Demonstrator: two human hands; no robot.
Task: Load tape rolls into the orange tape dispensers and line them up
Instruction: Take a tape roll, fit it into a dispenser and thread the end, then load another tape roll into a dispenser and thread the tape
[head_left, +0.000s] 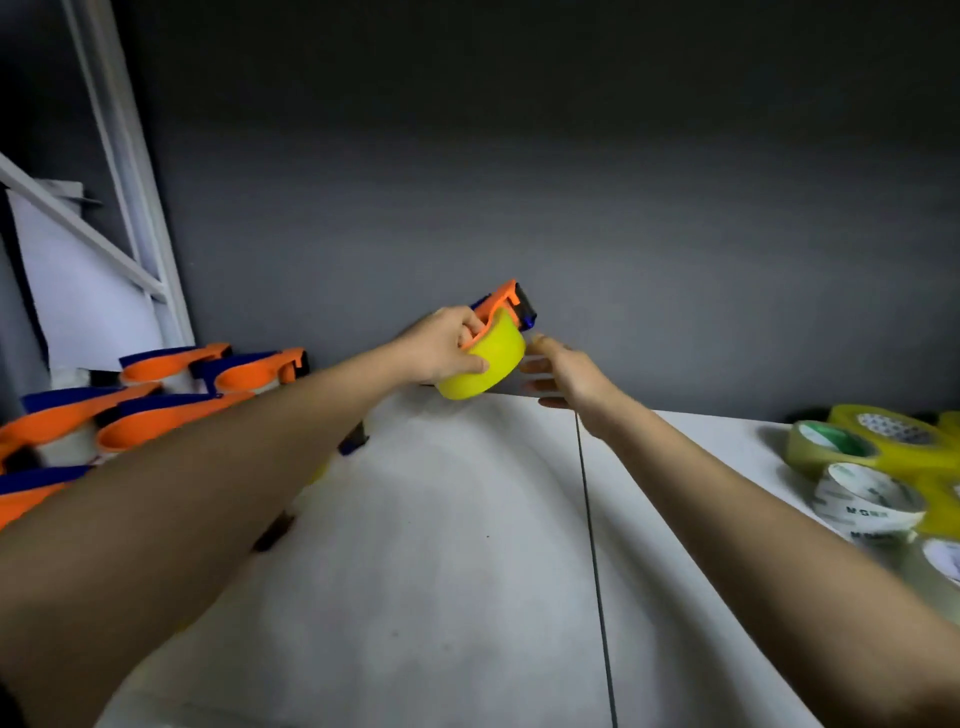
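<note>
The left hand (441, 345) holds a loaded orange dispenser (501, 306); the right hand (563, 371) hovers beside it.

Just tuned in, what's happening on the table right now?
A person is loading tape dispensers. The left hand grips an orange dispenser with a yellow tape roll in it, held up above the far edge of the white table. The right hand hovers just beside the roll, fingers relaxed, holding nothing. Several loaded orange dispensers sit grouped at the left, and spare tape rolls wait at the right edge.
</note>
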